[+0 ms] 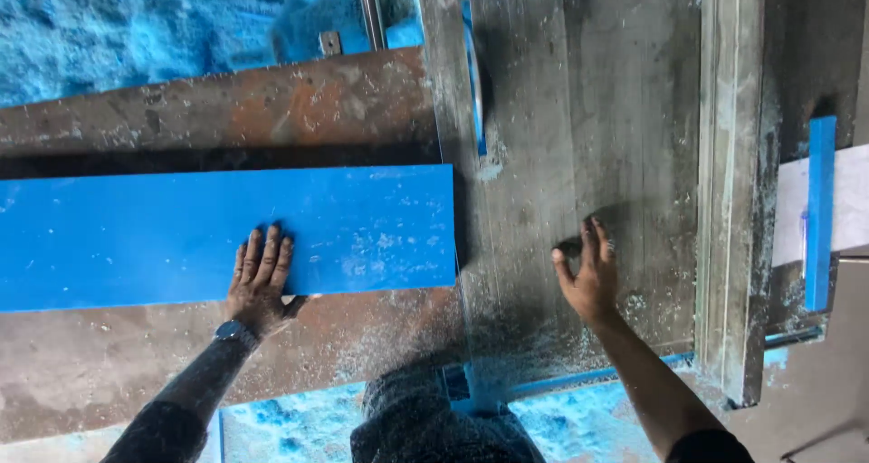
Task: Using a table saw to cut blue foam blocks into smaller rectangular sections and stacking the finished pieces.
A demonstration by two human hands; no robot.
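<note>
Blue dust coats a workshop saw bench seen from the head camera, with drifts of blue shavings (118, 28) piled beyond the rusty steel worktop (226, 105) and more by the person's feet. A long blue board (181, 232) lies flat across that worktop, its right end just short of the grey, dust-streaked saw table (579, 110), where a blue-rimmed blade (476, 74) stands in its slot.

The left hand (260, 282), a watch (233, 332) at the wrist, presses palm-down on the board's near edge with fingers spread and clamped on nothing. The right hand (588, 273) rests open on the saw table, fingers loosely curled, well apart from the left and holding nothing. Both arms reach forward, the left fairly straight, the right angled in from the lower right.

By the look of it, the board is being lined up with the blade; feeding it on would call for steady, even pressure. A narrow blue offcut (820, 214) lies at the far right.
</note>
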